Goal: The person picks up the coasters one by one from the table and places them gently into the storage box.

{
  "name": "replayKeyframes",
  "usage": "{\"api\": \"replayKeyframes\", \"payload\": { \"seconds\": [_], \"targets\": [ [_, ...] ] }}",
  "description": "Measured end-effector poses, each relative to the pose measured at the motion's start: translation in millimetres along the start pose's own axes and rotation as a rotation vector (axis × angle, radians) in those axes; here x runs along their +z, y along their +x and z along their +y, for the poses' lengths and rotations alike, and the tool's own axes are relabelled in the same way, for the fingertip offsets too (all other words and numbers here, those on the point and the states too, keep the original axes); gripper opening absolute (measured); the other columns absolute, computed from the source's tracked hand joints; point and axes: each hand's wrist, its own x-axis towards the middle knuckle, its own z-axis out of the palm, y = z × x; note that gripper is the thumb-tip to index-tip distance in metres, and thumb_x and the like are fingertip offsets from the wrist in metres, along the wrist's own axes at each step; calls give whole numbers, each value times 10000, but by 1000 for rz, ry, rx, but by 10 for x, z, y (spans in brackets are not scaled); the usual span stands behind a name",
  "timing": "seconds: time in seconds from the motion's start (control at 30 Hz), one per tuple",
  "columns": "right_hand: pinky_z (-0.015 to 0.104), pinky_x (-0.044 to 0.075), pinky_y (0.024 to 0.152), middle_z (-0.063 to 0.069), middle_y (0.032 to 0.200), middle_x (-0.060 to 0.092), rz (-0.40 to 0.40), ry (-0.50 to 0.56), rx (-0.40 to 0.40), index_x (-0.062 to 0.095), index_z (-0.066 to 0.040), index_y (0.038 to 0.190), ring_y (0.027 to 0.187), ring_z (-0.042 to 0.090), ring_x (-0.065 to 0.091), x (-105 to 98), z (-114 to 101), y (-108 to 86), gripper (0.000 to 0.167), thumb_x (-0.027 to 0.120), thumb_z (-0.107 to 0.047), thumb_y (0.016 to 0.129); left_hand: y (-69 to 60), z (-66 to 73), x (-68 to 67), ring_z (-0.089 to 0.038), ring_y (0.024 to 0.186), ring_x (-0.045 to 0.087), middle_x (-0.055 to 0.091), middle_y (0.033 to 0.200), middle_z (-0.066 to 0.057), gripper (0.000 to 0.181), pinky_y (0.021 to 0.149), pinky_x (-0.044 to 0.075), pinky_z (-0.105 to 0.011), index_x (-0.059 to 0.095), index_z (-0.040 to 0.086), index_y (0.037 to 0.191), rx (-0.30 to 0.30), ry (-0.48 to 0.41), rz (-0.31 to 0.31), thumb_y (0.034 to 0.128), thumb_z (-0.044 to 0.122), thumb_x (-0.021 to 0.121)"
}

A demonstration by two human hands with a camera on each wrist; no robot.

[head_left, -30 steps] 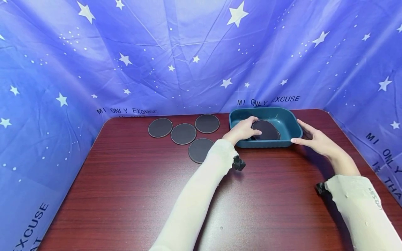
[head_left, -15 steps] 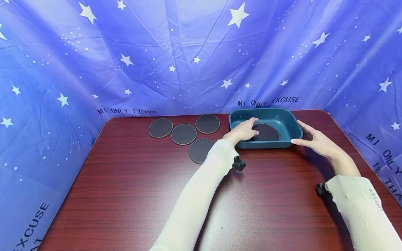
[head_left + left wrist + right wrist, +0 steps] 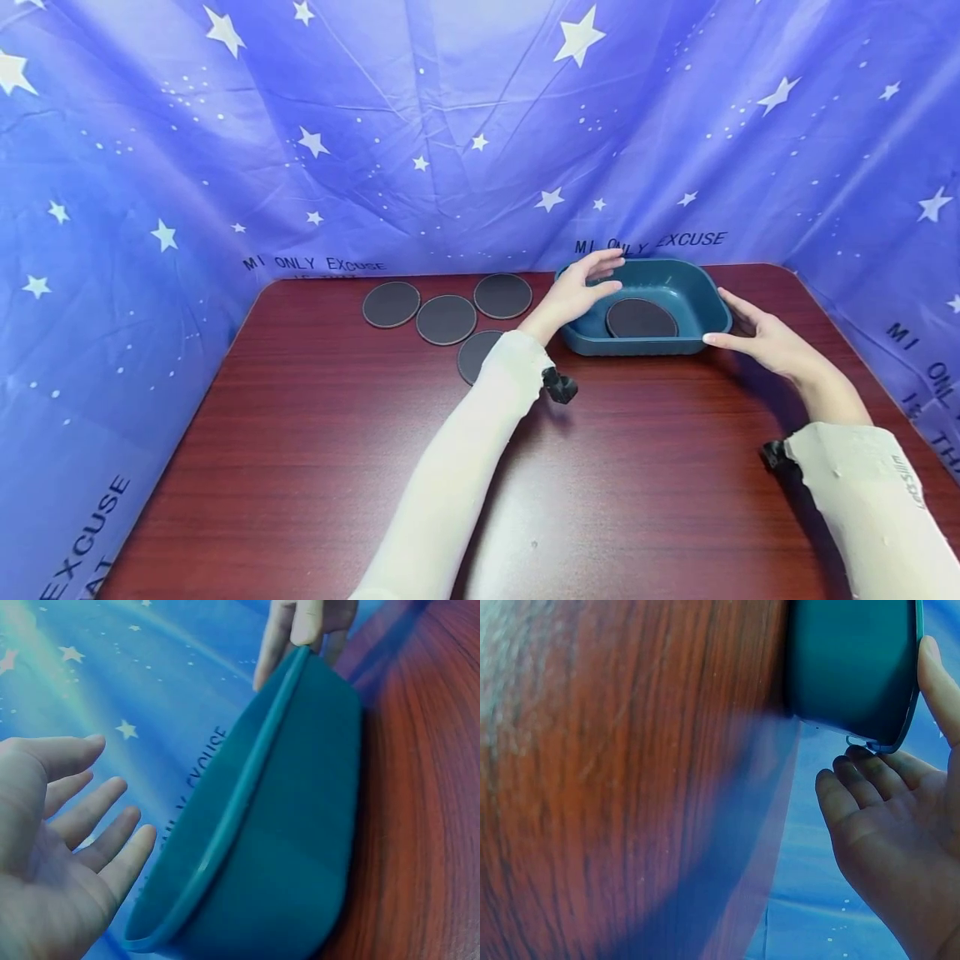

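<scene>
A teal plastic basin (image 3: 637, 347) stands at the back right of the table. Inside it lies a round black coaster (image 3: 642, 319) with a stitched edge; whether others lie under it I cannot tell. My left hand (image 3: 573, 293) hovers over the basin's left end, fingers apart and holding nothing, as the left wrist view also shows. My right hand (image 3: 765, 337) holds the basin's right end between thumb and fingers; in the right wrist view the thumb (image 3: 939, 686) lies against the rim.
Left of the basin, several more black coasters lie flat: one at far left (image 3: 392, 304), a middle one (image 3: 446, 319), a back one (image 3: 503, 296) and a front one (image 3: 474, 357) partly behind the left sleeve. A blue star-printed cloth (image 3: 450, 125) hangs behind the reddish wooden table (image 3: 300, 467).
The left hand has let go of a coaster, which dropped flat in the basin, and has risen up and slightly left with spread fingers. The right hand stays on the basin.
</scene>
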Motion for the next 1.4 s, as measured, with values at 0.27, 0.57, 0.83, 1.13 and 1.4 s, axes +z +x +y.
{"api": "replayKeyframes", "payload": {
  "seconds": [0.27, 0.57, 0.83, 1.13, 1.4],
  "targets": [
    [-70, 278, 960, 307, 1623, 104, 12, -3, -25, 56, -49, 1600, 1461, -23, 212, -18, 28, -13, 834, 616, -133, 987, -57, 69, -154, -200, 1399, 484, 532, 1493, -91, 538, 1161, 419, -328, 438, 126, 1500, 37, -72, 10, 990, 122, 611],
    [-69, 279, 957, 308, 1623, 107, 12, -2, -18, 54, -61, 1603, 1436, -57, 222, -25, 52, -16, 833, 613, -139, 990, -176, 6, -369, -219, 1331, 554, 584, 1436, -110, 527, 1142, 443, -398, 479, 85, 1464, 93, -71, 73, 962, 72, 637],
    [-77, 252, 967, 299, 1630, 67, 2, 8, 8, 28, -62, 1602, 1537, 159, 124, -13, 48, -11, 843, 607, -149, 995, -317, -113, -655, -315, 1309, 570, 581, 1412, -190, 515, 1132, 450, -449, 496, 33, 1440, 118, -69, 149, 946, 34, 644],
    [-80, 236, 977, 291, 1635, 37, 0, 20, 4, 19, -48, 1598, 1548, 227, 76, 2, 19, -6, 843, 602, -149, 997, -519, -269, -1042, -406, 1315, 538, 540, 1417, -269, 524, 1092, 492, -366, 455, -59, 1437, 110, -110, 226, 941, -22, 623],
    [-80, 235, 975, 283, 1639, 28, -10, 21, 18, 8, -66, 1601, 1550, 269, 63, 3, 9, 16, 851, 602, -156, 999, -736, -346, -1395, -467, 1326, 500, 525, 1420, -292, 514, 1115, 466, -424, 454, -84, 1425, 94, -153, 312, 936, -58, 609]
  ]
}}
